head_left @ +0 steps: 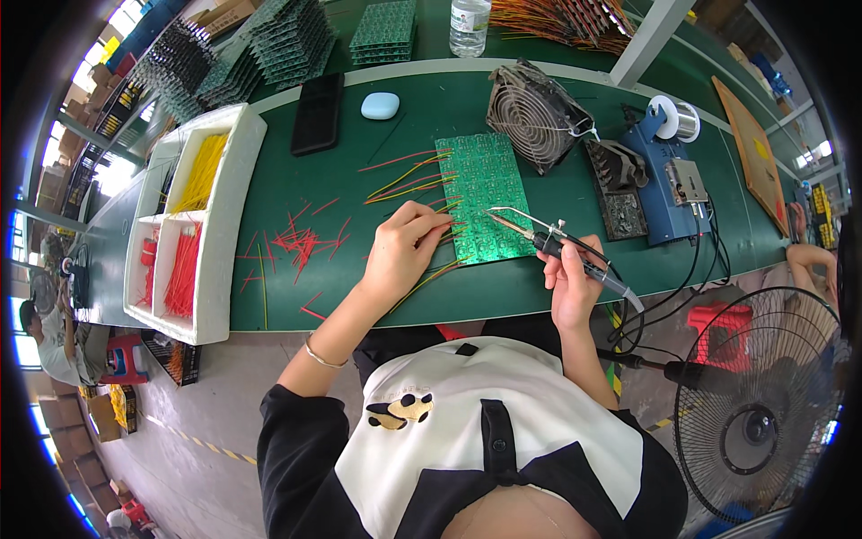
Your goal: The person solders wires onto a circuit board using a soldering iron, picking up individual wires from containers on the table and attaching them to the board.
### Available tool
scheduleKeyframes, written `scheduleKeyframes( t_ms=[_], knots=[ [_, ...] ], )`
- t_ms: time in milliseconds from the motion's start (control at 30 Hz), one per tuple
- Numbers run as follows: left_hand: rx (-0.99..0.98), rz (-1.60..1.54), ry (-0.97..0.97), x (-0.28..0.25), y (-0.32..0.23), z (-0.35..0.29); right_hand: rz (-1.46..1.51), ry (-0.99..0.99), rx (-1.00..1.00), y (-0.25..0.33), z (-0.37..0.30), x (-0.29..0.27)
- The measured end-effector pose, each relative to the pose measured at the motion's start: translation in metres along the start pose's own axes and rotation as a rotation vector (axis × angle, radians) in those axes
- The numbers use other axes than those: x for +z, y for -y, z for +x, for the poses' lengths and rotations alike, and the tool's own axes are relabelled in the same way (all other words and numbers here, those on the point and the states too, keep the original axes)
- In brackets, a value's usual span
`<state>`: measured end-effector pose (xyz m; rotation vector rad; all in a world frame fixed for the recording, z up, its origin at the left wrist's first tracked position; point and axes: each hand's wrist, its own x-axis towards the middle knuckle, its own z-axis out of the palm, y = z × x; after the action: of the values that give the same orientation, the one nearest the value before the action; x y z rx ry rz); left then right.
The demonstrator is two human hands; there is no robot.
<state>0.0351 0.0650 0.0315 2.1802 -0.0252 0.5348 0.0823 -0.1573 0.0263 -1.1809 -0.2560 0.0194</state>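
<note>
A green circuit board panel (489,180) lies on the green bench in front of me. Red and yellow wires (404,186) stick out from its left edge. My left hand (404,244) is closed in a pinch at that edge; the end of a thin red wire shows at the fingertips. My right hand (575,280) grips a soldering iron (548,242) with a thin solder feed guide along it. The iron's tip points left over the middle of the board; whether it touches the board I cannot tell.
Left stands a white foam tray (235,207) of red and yellow wires, with loose red wire pieces (301,241) beside it. A phone (316,114), pale blue case (380,106) and small fan (532,117) lie behind. At right are a blue soldering station (660,171) and a floor fan (754,422).
</note>
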Motion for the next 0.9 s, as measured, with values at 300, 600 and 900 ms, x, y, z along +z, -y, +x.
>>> scheduleKeyframes(
  t_ms=[300, 600, 900],
  knots=[
    [0.229, 0.304, -0.059, -0.024, -0.029, -0.006, -0.057, -0.064, -0.034, 0.006, -0.004, 0.001],
    [0.044, 0.034, 0.032, -0.011, -0.027, -0.029, 0.085, -0.006, -0.027, 0.004, -0.016, -0.011],
    [0.070, 0.115, -0.066, 0.003, -0.028, -0.031, -0.004, 0.024, 0.018, 0.006, -0.021, -0.013]
  ],
)
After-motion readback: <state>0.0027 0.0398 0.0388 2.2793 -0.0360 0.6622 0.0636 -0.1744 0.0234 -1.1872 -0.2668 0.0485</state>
